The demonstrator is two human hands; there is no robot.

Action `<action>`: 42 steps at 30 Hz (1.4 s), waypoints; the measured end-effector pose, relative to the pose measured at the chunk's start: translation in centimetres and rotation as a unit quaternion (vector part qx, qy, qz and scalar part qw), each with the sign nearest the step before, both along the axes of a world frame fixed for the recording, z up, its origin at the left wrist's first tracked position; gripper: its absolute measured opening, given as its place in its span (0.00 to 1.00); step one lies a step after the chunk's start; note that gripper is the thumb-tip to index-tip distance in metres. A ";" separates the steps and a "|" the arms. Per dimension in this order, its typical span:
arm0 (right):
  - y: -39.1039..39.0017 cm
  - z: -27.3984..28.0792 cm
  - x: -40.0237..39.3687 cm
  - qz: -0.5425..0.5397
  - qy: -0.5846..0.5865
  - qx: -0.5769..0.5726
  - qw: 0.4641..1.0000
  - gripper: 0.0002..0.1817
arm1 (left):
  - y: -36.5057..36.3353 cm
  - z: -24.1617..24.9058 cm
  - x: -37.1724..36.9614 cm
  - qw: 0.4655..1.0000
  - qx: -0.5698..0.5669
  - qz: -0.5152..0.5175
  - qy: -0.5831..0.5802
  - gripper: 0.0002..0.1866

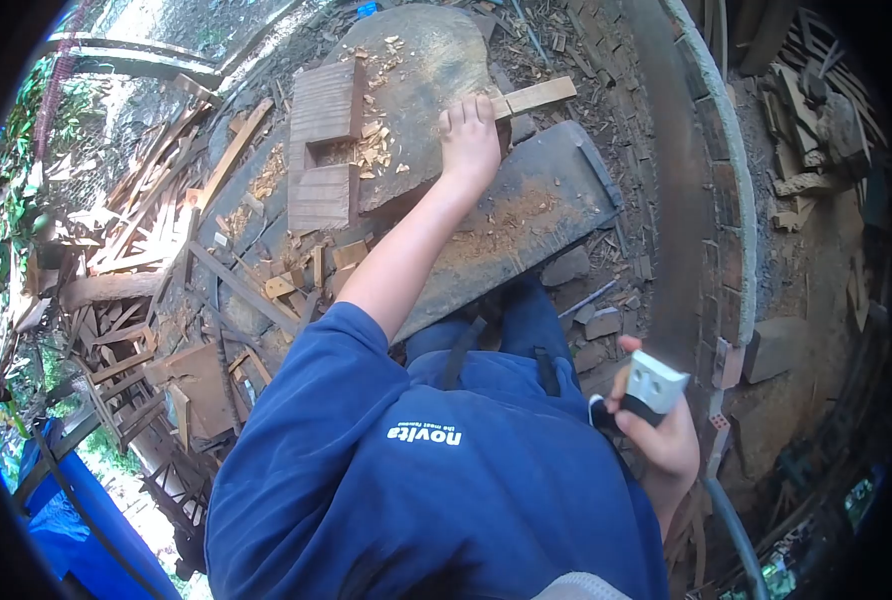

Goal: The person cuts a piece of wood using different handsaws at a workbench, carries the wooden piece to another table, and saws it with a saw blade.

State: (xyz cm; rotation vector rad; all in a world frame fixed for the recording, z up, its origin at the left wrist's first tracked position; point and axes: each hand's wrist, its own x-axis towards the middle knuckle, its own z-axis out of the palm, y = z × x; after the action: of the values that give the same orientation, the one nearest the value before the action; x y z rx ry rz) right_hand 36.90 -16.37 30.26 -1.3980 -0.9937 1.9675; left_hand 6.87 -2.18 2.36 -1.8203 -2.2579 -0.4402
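Note:
My left hand (469,135) is closed around one end of a pale flat wooden stick (541,97), at the right edge of a large wood block (421,65) strewn with chips. Left of that hand lies a thick reddish-brown timber (324,105) with a square notch cut into its side. Wood chips (378,150) are heaped beside the notch. Raised at my right side, my right hand (666,440) grips a light-grey, metal-looking block (656,380) with two round marks and a black lower part. I cannot make out what kind of tool it is.
A dark board (526,200) dusted with sawdust lies before my legs. Scrap wood (136,240) is piled at the left, above a blue tarp (76,530). A curved brick edging (731,200) runs along the right. Offcuts and stones litter the ground.

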 end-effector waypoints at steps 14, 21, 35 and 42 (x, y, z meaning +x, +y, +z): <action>1.9 -16.4 -4.7 0.041 -0.185 0.180 0.965 0.16 | 0.9 1.5 -0.5 0.992 0.064 -0.012 -0.104 0.17; 4.9 -18.6 -6.7 0.038 -0.247 0.212 0.945 0.17 | 2.6 0.9 -0.7 0.992 0.072 0.048 -0.093 0.13; 3.6 -16.3 -8.1 0.111 -0.335 0.314 0.882 0.21 | 5.1 0.2 -2.8 0.996 0.012 0.088 -0.031 0.15; 1.9 -14.6 -8.4 0.106 -0.386 0.310 0.862 0.19 | 7.1 0.2 -3.2 0.991 0.061 0.072 -0.093 0.18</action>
State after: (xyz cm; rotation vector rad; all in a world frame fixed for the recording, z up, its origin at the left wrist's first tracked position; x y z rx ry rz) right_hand 28.53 -14.43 15.62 -1.7232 -1.9878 0.9717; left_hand 3.65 4.91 2.58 -1.6033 -2.4044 -0.7324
